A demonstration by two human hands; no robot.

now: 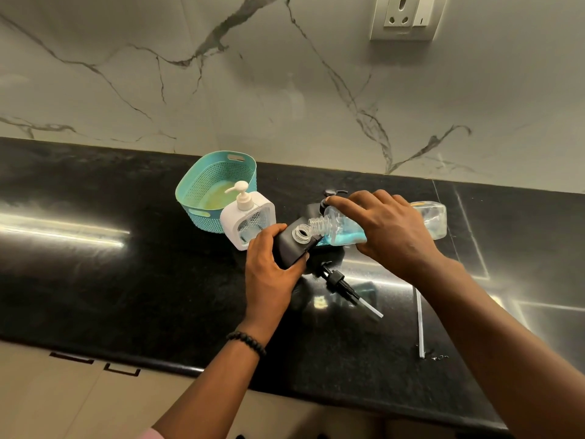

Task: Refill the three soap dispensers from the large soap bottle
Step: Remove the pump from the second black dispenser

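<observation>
My right hand [384, 229] grips a clear soap bottle [338, 231] holding blue liquid, tipped on its side with its threaded mouth pointing left. That mouth almost meets the open neck of a black dispenser [292, 245], which my left hand [272, 267] holds tilted. A white dispenser [250, 221] with its pump on stands just left of them. A clear dispenser [432, 218] shows behind my right hand, partly hidden. A black pump head [340, 283] with its tube lies on the counter in front.
A teal perforated basket [209, 185] stands behind the white dispenser. Another black pump top [332, 194] peeks out behind my right fingers. A loose clear tube [420, 324] lies at the right on the black counter [126, 280]. A wall socket [406, 15] sits high up.
</observation>
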